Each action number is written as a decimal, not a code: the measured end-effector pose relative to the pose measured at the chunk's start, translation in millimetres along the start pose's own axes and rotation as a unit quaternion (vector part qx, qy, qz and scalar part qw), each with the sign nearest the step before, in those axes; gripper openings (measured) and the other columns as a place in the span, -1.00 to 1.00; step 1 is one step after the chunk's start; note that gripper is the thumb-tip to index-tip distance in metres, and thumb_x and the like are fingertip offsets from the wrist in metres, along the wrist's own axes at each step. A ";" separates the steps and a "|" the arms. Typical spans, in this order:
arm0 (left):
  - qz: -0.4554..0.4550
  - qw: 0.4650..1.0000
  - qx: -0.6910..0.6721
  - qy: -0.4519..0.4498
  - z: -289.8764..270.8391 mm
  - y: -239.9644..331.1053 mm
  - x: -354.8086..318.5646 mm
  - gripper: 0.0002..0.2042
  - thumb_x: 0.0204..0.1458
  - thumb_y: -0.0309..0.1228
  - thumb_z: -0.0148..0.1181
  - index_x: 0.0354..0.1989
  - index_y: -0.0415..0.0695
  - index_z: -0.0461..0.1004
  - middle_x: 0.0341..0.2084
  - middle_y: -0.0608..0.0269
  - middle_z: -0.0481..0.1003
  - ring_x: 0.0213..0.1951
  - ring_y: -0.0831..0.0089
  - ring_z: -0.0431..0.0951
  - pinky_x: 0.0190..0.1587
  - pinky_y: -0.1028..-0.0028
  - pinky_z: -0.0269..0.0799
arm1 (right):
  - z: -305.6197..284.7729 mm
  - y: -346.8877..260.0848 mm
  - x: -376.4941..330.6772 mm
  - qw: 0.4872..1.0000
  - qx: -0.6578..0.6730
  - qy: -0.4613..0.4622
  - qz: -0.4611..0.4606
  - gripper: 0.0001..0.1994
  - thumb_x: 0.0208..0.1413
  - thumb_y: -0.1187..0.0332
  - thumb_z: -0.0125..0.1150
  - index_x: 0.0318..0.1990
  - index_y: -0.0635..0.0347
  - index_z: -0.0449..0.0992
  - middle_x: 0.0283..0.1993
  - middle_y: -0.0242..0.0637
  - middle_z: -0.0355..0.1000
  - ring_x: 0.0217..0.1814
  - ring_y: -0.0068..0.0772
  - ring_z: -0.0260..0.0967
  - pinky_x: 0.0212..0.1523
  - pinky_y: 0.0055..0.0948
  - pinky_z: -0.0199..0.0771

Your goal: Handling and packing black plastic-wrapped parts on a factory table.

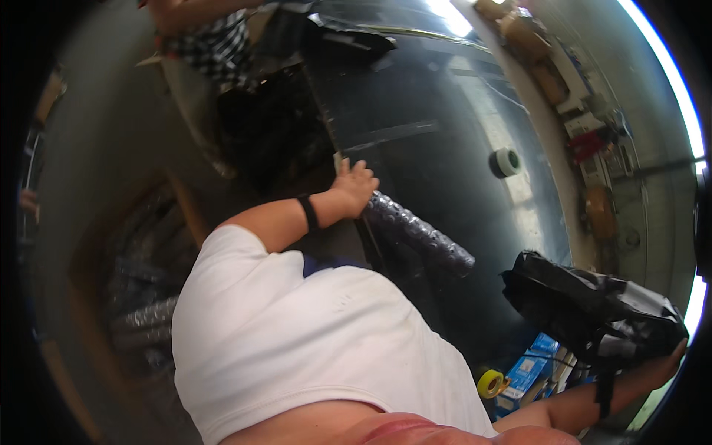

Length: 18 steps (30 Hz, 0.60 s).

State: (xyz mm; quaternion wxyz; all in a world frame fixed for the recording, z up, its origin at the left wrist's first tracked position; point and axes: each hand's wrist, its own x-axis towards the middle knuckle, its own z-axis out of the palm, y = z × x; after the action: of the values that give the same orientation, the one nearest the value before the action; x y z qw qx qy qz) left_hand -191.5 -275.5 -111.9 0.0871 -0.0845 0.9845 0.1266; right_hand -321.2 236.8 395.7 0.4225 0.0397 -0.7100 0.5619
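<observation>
My left hand (354,189), below a black wristband, is closed on the near-left end of a long roll wrapped in bubble wrap (421,228). The roll lies slanted over the dark tabletop (415,96), close to its left edge. At the far right, my right hand (673,360) is at the edge of a crumpled black plastic bag (586,304) and appears to grip it; most of its fingers are hidden by the bag and the picture's rim.
A tape roll (507,162) stands on the table. Yellow tape (490,383) and blue boxes (523,378) sit at lower right. A carton (185,208) with wrapped pieces is at left. Another person's arm (193,13) shows at top left. Tools (593,144) line the right side.
</observation>
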 end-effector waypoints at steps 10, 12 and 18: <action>-0.016 0.969 -0.221 0.113 54.9 -7.9 -74.7 -0.44 -0.21 -0.23 0.37 0.07 0.10 0.38 -0.19 0.15 0.50 -0.11 0.13 0.55 -0.11 0.21 0.46 | 154.1 318.2 -304.4 0.668 -0.309 -0.651 -0.186 -0.72 -0.23 0.46 0.21 -0.27 0.22 0.41 -0.35 -0.09 0.44 -0.25 0.01 0.44 -0.12 -0.21 0.42; -0.131 0.923 -0.295 0.208 74.3 -44.8 -145.4 -0.42 -0.21 -0.20 0.38 0.09 0.11 0.38 -0.19 0.12 0.50 -0.10 0.10 0.53 -0.09 0.20 0.46 | 139.8 353.0 -357.3 0.641 -0.289 -0.701 -0.121 -0.66 -0.22 0.43 0.19 -0.17 0.21 0.41 -0.26 -0.01 0.49 -0.16 0.05 0.49 -0.10 -0.17 0.45; -0.546 0.659 -0.375 0.355 126.7 -140.8 -396.0 -0.24 -0.19 -0.08 0.40 0.19 -0.20 0.31 0.09 -0.10 0.42 0.13 0.01 0.42 0.14 0.25 0.34 | 160.3 353.0 -402.2 0.570 -0.348 -0.737 -0.106 -0.66 -0.15 0.38 0.17 -0.13 0.19 0.43 -0.25 -0.02 0.52 -0.13 0.05 0.49 -0.07 -0.16 0.45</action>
State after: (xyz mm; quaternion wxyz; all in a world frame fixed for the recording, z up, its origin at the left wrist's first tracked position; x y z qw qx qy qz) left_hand 238.4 -319.1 -189.2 -0.2546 -0.6712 0.5864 0.3753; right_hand -340.5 64.1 -135.3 -0.2092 0.3650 -0.9072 -0.0008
